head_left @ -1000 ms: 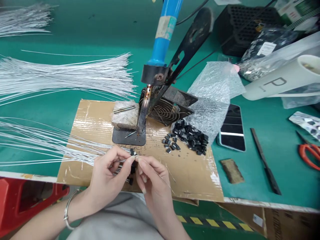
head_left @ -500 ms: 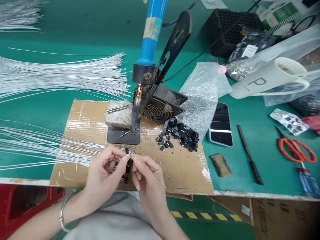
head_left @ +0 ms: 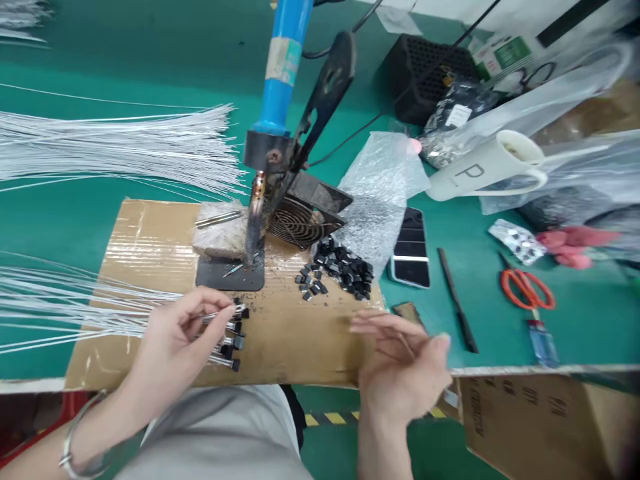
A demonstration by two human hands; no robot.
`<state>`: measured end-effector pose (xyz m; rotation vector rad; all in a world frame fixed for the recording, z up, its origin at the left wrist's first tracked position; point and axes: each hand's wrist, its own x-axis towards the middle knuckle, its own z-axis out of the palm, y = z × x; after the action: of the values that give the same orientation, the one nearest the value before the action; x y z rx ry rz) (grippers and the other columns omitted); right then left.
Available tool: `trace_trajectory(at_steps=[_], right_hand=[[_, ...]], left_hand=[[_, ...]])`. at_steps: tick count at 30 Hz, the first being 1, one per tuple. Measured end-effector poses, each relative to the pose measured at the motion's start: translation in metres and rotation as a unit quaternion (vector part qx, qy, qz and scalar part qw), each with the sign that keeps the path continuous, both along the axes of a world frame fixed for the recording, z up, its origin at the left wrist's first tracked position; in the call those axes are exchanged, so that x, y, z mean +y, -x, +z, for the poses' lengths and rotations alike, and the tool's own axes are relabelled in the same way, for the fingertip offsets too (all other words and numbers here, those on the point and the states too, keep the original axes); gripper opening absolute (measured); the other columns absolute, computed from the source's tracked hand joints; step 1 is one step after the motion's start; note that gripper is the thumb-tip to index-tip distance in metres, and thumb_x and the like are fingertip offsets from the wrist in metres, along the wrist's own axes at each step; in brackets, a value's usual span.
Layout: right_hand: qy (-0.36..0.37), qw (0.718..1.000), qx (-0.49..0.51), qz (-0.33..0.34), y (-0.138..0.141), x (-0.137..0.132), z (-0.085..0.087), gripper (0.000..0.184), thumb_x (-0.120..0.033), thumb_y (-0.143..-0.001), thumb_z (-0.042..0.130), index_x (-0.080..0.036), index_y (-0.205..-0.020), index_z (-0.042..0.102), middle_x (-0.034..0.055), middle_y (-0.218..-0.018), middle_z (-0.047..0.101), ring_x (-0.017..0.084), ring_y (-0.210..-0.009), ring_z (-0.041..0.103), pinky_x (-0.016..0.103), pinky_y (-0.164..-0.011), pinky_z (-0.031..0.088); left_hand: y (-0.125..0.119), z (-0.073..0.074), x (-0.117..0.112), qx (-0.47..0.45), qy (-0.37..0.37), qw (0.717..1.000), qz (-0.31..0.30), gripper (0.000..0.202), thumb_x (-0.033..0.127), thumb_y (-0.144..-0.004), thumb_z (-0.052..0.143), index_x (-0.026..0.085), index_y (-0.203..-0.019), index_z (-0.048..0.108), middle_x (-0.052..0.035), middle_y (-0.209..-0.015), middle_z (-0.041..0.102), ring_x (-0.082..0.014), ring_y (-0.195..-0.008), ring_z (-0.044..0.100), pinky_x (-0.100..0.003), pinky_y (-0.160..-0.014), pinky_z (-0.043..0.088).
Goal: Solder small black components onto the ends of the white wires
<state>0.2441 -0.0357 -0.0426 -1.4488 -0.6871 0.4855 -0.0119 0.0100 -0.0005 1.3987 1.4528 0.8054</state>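
My left hand (head_left: 183, 340) is closed, thumb and fingers pinching the end of a thin white wire (head_left: 213, 316) above the cardboard. Beside and below its fingertips, several wires end in small black connectors (head_left: 237, 342). My right hand (head_left: 400, 363) is over the cardboard's right edge, fingers stretched and thumb apart, somewhat blurred. A thin line shows near its palm; I cannot tell whether it is a wire. A pile of small black parts (head_left: 350, 270) lies beyond it. The soldering iron (head_left: 280, 87) with the blue handle stands tip down in its black holder.
A cardboard sheet (head_left: 295, 340) covers the table's front. Around it are a small fan (head_left: 295, 223), a phone (head_left: 410, 250), a black file-like tool (head_left: 457, 300), orange scissors (head_left: 527, 288), a screwdriver (head_left: 543, 341), a white mug (head_left: 475, 175) and a wire bundle (head_left: 115, 143).
My right hand has parted from my left and swung right, its fingers opening. My left hand keeps its pinch. The black-ended wires show more, and the whole view has shifted.
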Motion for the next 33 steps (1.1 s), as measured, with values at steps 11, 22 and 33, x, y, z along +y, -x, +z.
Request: trace_trajectory(at_steps=[11, 22, 33], right_hand=[[0.172, 0.858, -0.483, 0.025, -0.086, -0.003, -0.015, 0.031, -0.032, -0.11, 0.034, -0.021, -0.107, 0.063, 0.0164, -0.139, 0.071, 0.029, -0.157, 0.039, 0.056, -0.12, 0.04], [0.132, 0.87, -0.474, -0.009, -0.084, -0.002, -0.015, 0.039, -0.033, -0.112, 0.032, -0.018, -0.108, 0.067, 0.0173, -0.131, 0.075, 0.031, -0.148, 0.051, 0.055, -0.116, 0.043], [0.083, 0.932, -0.344, -0.074, -0.065, -0.012, -0.013, 0.059, -0.043, -0.113, 0.028, -0.012, -0.095, 0.076, 0.012, -0.088, 0.076, 0.024, -0.081, 0.072, 0.041, -0.081, 0.056]], left_hand=[[0.022, -0.011, 0.004, 0.114, -0.064, 0.99, -0.059, 0.015, 0.038, -0.087, 0.073, 0.024, -0.082, 0.076, 0.0, -0.07, 0.077, -0.0128, -0.05, 0.06, -0.019, -0.043, 0.041], [0.017, -0.008, 0.007, 0.089, -0.051, 0.994, -0.043, 0.015, 0.038, -0.086, 0.074, 0.024, -0.082, 0.077, -0.0015, -0.072, 0.077, -0.0136, -0.052, 0.062, -0.018, -0.046, 0.048], [0.023, -0.008, 0.005, 0.113, -0.033, 0.992, -0.044, 0.02, 0.044, -0.087, 0.073, 0.024, -0.085, 0.078, -0.0034, -0.074, 0.078, -0.0161, -0.055, 0.064, -0.022, -0.042, 0.038]])
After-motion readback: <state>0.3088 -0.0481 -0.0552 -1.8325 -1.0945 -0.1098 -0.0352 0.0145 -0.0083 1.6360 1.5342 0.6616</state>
